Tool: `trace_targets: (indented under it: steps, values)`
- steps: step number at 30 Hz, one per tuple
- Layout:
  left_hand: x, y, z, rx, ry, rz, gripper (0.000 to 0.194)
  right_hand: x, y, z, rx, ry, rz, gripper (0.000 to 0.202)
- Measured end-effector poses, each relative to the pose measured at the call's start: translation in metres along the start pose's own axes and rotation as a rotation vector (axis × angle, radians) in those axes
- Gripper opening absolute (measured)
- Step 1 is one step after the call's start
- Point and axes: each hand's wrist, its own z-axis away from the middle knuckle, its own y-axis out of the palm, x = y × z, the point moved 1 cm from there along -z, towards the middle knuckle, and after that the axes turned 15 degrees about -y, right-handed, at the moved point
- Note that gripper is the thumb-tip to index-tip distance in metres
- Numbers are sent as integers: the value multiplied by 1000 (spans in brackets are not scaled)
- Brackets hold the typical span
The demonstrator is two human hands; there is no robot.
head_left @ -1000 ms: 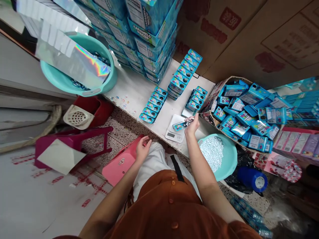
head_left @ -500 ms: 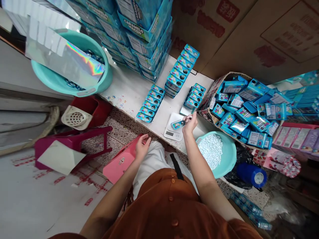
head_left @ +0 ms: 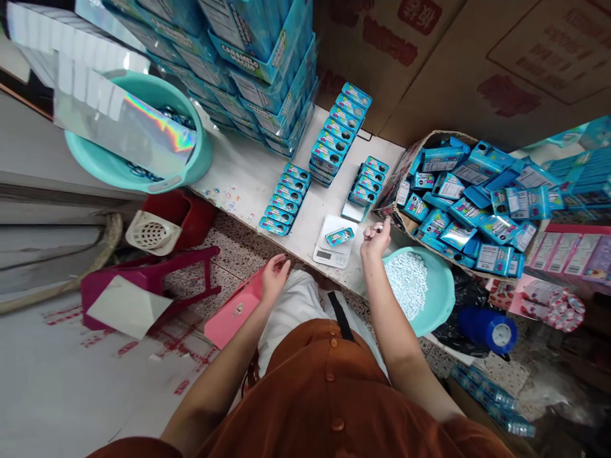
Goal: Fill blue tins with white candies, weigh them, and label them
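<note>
White worktop point(head_left: 243, 162), pretty packed. Your 1 small blue box point(head_left: 340, 236) lies flat on the white scale point(head_left: 338, 259); its print's too tiny to make out. Your right hand point(head_left: 376, 240) is just beside it, fingers curled in, can't tell if they're pinching anything. Your left hand point(head_left: 275, 275) hangs empty near the pink plastic piece point(head_left: 231, 312), fingers loosely bent, thumb apart. Around the scale you've got upright blue rows point(head_left: 285, 203), a teal basin point(head_left: 443, 286) of pale pellets point(head_left: 407, 283) and a carton point(head_left: 392, 197) heaped with more. Wrapped stack point(head_left: 267, 70) reads "CARAMELO MACIZO". Big cardboard point(head_left: 439, 70) behind has red printing. Worktop's edge has little coloured marks; your floor point(head_left: 238, 248) is speckled.
</note>
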Motion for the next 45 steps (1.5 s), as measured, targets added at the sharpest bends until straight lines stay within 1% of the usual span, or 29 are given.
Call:
trace_targets:
  steps: [3, 5, 8, 10, 13, 16, 18, 20, 22, 25, 27, 28, 31, 33, 35, 37, 39, 41, 43, 45]
  values:
    - [-7, 3, -1, 12, 15, -10, 35, 11, -32, -7, -44, -29, 64, 43]
    - [-12, 6, -3, 28, 27, -31, 35, 17, -60, -10, -79, -58, 116, 43]
    - [-22, 11, -5, 52, 85, -106, 34, 20, -108, -9, -183, -91, 174, 42]
    - [-34, 17, -3, 55, 193, -217, 36, 19, -139, -5, -252, -86, 198, 40]
    - [-58, 35, 2, 81, 410, -412, 49, 14, -177, 3, -297, -70, 256, 39]
    - [-81, 62, 3, 134, 554, -521, 66, 10, -201, 13, -281, -39, 318, 40]
    - [-91, 79, -1, 163, 603, -562, 73, 7, -212, 19, -262, -6, 350, 41]
    - [-96, 93, -9, 192, 628, -585, 74, 3, -223, 24, -232, 18, 390, 41]
    - [-96, 104, -18, 232, 622, -587, 66, -3, -235, 27, -194, 27, 454, 41]
    - [-97, 112, -22, 301, 572, -573, 43, -11, -257, 30, -91, 1, 632, 39]
    - [-106, 114, -11, 342, 587, -571, 35, -14, -269, 32, -8, -71, 783, 37]
    - [-114, 114, -1, 357, 618, -573, 34, -14, -274, 33, 23, -118, 846, 37]
    - [-147, 114, 48, 397, 751, -572, 37, -9, -284, 37, 51, -214, 941, 37]
    - [-169, 116, 85, 421, 824, -558, 42, -5, -288, 40, 66, -219, 950, 37]
    - [-180, 124, 114, 464, 884, -552, 45, -1, -292, 42, 81, -208, 949, 37]
    - [-179, 137, 130, 529, 929, -559, 42, 2, -297, 42, 80, -205, 950, 38]
    - [-169, 151, 134, 581, 939, -579, 38, 3, -302, 40, 72, -206, 945, 38]
    - [-156, 162, 135, 595, 913, -601, 37, 3, -309, 38, 73, -200, 927, 39]
    - [-145, 166, 138, 597, 878, -610, 37, 2, -315, 36, 79, -184, 910, 40]
    - [-137, 164, 146, 609, 858, -593, 37, 0, -321, 35, 72, -161, 903, 41]
